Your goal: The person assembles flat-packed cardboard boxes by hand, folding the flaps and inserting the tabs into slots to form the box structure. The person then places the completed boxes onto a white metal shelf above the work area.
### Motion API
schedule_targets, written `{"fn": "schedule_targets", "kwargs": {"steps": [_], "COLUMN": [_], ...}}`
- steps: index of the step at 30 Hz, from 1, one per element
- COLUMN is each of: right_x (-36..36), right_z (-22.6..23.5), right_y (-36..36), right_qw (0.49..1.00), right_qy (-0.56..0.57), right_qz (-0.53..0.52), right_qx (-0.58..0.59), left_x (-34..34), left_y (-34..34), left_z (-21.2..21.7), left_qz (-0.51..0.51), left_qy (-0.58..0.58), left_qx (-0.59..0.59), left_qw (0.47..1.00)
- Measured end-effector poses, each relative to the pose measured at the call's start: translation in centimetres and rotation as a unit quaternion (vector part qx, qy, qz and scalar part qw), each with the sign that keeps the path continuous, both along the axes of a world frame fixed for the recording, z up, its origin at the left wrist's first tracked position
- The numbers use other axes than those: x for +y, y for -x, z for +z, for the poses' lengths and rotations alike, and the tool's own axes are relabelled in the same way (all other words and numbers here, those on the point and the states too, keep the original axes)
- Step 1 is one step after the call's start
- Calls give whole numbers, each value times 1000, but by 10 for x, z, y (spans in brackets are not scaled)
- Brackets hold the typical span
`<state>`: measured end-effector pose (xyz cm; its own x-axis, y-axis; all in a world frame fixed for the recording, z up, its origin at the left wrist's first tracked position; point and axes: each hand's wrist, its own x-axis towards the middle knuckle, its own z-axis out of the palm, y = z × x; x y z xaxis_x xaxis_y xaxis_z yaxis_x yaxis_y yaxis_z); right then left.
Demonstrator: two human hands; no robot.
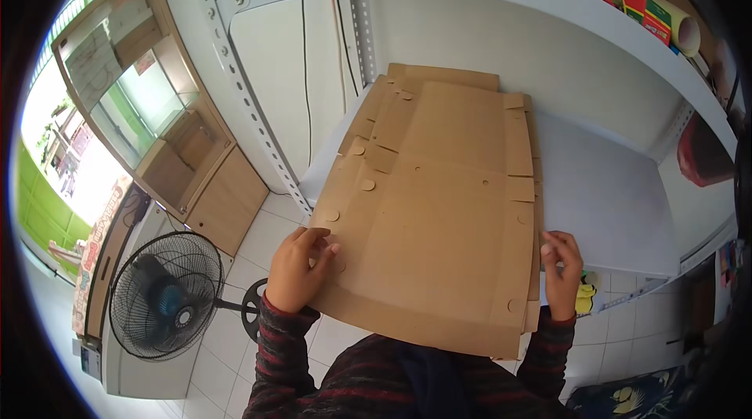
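I see a white shelf (603, 192) bearing a stack of flat brown cardboard blanks (439, 239), laid out, flaps (518, 154) and round tabs (368, 185) apparently all unfolded. My left hand's (294, 274) fingers curl half-open over its left edge, seemingly holding nothing; my right hand's (562, 274), loosely bent, seem empty beside the right edge.

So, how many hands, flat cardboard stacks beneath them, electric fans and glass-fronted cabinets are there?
Hands: 2 (left hand, right hand)
Stack of flat slotted cardboard: 1 (sheets not countable)
Pedestal fan: 1
Glass-fronted wooden cabinet: 1
Total: 5
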<state>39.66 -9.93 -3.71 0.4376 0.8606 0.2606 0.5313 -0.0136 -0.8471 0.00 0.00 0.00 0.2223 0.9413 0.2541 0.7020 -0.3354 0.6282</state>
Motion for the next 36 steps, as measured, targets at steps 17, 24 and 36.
{"fn": "schedule_targets", "kwargs": {"steps": [17, 24, 36], "right_x": [-15, -3, 5], "right_z": [28, 29, 36], "right_y": [37, 49, 40], "right_qw": [977, 944, 931], "right_qy": [-44, 61, 99], "right_qz": [190, 219, 244], "right_qx": [-91, -238, -254], "left_x": [-14, -10, 12], "left_y": [-21, -32, -21], "left_z": [12, -8, 1], "left_qz": [-229, -323, -315], "left_qy": [41, 72, 101], "left_qx": [-130, 0, -32], "left_qw": [964, 944, 943]}}
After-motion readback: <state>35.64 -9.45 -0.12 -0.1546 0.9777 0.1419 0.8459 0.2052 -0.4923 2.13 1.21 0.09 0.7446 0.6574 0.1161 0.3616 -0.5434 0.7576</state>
